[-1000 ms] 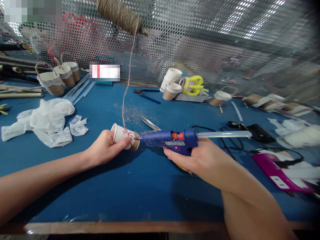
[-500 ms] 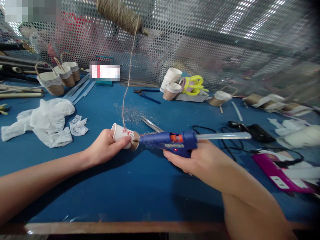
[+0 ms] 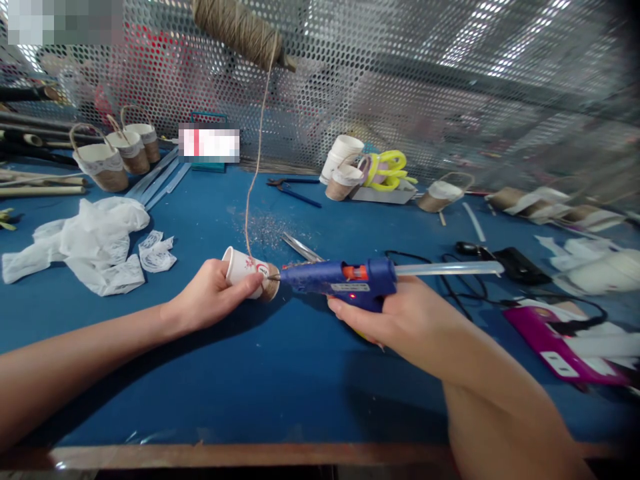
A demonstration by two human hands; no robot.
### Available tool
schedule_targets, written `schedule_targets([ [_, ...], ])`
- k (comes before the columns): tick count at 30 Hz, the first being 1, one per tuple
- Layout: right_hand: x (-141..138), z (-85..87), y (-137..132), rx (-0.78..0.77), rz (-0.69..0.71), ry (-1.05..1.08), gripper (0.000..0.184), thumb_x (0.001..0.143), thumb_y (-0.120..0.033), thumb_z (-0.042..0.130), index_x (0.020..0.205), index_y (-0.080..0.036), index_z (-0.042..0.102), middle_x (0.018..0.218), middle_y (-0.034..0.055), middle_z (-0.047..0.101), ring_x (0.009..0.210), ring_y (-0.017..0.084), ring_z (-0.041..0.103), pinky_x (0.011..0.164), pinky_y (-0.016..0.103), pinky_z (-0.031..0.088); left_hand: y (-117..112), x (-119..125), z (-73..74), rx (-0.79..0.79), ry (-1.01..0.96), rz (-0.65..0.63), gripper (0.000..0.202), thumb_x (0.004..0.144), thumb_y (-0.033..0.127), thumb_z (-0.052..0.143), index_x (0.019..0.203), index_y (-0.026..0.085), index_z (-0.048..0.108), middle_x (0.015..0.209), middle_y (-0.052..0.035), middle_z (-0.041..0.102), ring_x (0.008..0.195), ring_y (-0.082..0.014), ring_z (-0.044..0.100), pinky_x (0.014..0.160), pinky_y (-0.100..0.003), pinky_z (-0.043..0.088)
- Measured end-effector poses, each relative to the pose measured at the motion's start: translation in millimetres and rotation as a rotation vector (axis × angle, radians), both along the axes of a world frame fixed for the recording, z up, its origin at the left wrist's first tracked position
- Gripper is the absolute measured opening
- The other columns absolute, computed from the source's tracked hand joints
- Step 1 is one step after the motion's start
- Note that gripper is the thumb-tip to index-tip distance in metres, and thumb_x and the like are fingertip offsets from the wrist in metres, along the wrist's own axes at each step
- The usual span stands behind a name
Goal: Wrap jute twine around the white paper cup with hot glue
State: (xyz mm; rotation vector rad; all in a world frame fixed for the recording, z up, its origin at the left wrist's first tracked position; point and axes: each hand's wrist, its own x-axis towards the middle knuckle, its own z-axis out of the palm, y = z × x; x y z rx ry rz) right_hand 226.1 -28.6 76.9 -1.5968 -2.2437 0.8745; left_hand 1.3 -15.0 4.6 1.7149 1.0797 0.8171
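My left hand (image 3: 210,297) is closed around a small white paper cup (image 3: 241,267) lying on its side, its base wrapped in brown twine. A strand of twine (image 3: 254,180) runs up from the cup to a spool (image 3: 239,30) hanging at the top. My right hand (image 3: 400,317) grips a blue hot glue gun (image 3: 340,279) with a clear glue stick (image 3: 447,269) sticking out of its back. The gun's nozzle touches the twine-wrapped base of the cup.
Scissors (image 3: 301,248) lie just behind the glue gun. White lace and plastic (image 3: 90,243) lie at the left, finished twine baskets (image 3: 103,167) at the back left, more cups (image 3: 343,167) at the back centre. A black cable (image 3: 450,280) and a magenta object (image 3: 555,343) sit at the right. Perforated metal mesh (image 3: 400,87) walls the table's back.
The glue gun's nozzle dipped slightly, then came back up against the cup's base. Both hands otherwise stay in place.
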Motion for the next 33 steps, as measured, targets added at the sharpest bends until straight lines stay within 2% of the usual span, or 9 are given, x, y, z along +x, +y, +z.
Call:
schedule_targets([
  [4, 4.7, -3.6, 2.6, -0.068, -0.039, 0.059, 0.015, 0.074, -0.034, 0.052, 0.066, -0.022, 0.05, 0.049, -0.004, 0.043, 0.044, 0.011, 0.038, 0.041, 0.024, 0.033, -2.4, -0.4, -1.3, 0.09, 0.097, 0.022, 0.031, 0.081, 0.034, 0.046, 0.076, 0.01, 0.065, 0.066, -0.0038, 0.065, 0.061, -0.014, 0.058, 0.057, -0.021, 0.047],
  [9, 6.2, -2.2, 3.8, -0.107, -0.069, 0.039, 0.019, 0.073, -0.037, 0.052, 0.062, -0.023, 0.047, 0.048, -0.0031, 0.043, 0.044, 0.012, 0.038, 0.04, 0.025, 0.032, -5.0, -0.9, -2.1, 0.256, 0.16, 0.005, 0.029, 0.08, 0.03, 0.046, 0.062, 0.01, 0.058, 0.051, 0.0017, 0.049, 0.044, -0.0071, 0.04, 0.042, -0.018, 0.035],
  [13, 3.2, 1.2, 3.5, -0.171, -0.114, 0.078, 0.025, 0.073, -0.037, 0.052, 0.057, -0.022, 0.04, 0.046, -0.0048, 0.037, 0.042, 0.01, 0.034, 0.039, 0.024, 0.03, -5.3, -1.2, -1.4, 0.382, 0.182, -0.022, 0.026, 0.08, 0.025, 0.045, 0.06, 0.012, 0.055, 0.05, 0.0024, 0.046, 0.044, -0.0069, 0.038, 0.043, -0.018, 0.034],
  [19, 1.6, 2.2, 3.2, -0.158, -0.118, 0.062, 0.019, 0.072, -0.038, 0.053, 0.063, -0.022, 0.047, 0.048, -0.0043, 0.04, 0.044, 0.011, 0.036, 0.04, 0.024, 0.032, -5.8, -0.1, 2.8, 0.545, 0.197, -0.081, 0.024, 0.079, 0.022, 0.046, 0.059, 0.015, 0.056, 0.048, 0.0006, 0.051, 0.044, -0.0089, 0.043, 0.046, -0.019, 0.039],
  [24, 3.9, 0.5, 2.9, -0.115, -0.083, 0.039, 0.023, 0.074, -0.037, 0.051, 0.059, -0.022, 0.042, 0.046, -0.0046, 0.038, 0.043, 0.011, 0.036, 0.04, 0.024, 0.032, -5.2, -1.4, -0.7, 0.44, 0.164, -0.046, 0.022, 0.079, 0.023, 0.047, 0.061, 0.013, 0.056, 0.052, 0.0013, 0.051, 0.046, -0.0077, 0.042, 0.046, -0.018, 0.038],
  [28, 5.1, 0.3, 2.8, -0.071, -0.061, 0.013, 0.022, 0.076, -0.039, 0.05, 0.063, -0.022, 0.045, 0.05, -0.0037, 0.043, 0.046, 0.011, 0.039, 0.043, 0.025, 0.034, -4.2, -1.6, -2.5, 0.303, 0.132, -0.006, 0.026, 0.08, 0.026, 0.047, 0.059, 0.012, 0.054, 0.05, 0.0038, 0.043, 0.044, -0.0062, 0.036, 0.042, -0.017, 0.033],
  [30, 4.8, 1.5, 1.5, -0.101, -0.065, 0.027, 0.023, 0.078, -0.038, 0.048, 0.062, -0.022, 0.043, 0.05, -0.0042, 0.041, 0.046, 0.011, 0.038, 0.043, 0.025, 0.033, -4.0, -1.3, -2.1, 0.238, 0.124, 0.007, 0.028, 0.081, 0.029, 0.046, 0.061, 0.011, 0.056, 0.05, 0.0039, 0.042, 0.044, -0.0062, 0.034, 0.041, -0.017, 0.031],
  [33, 4.1, 3.1, -1.2, -0.162, -0.051, 0.055, 0.027, 0.081, -0.034, 0.045, 0.058, -0.021, 0.039, 0.047, -0.0049, 0.039, 0.045, 0.01, 0.035, 0.044, 0.025, 0.031, -3.8, -0.7, -0.8, 0.159, 0.096, 0.011, 0.031, 0.082, 0.031, 0.044, 0.066, 0.01, 0.06, 0.053, 0.0018, 0.05, 0.046, -0.0071, 0.04, 0.042, -0.017, 0.035],
])
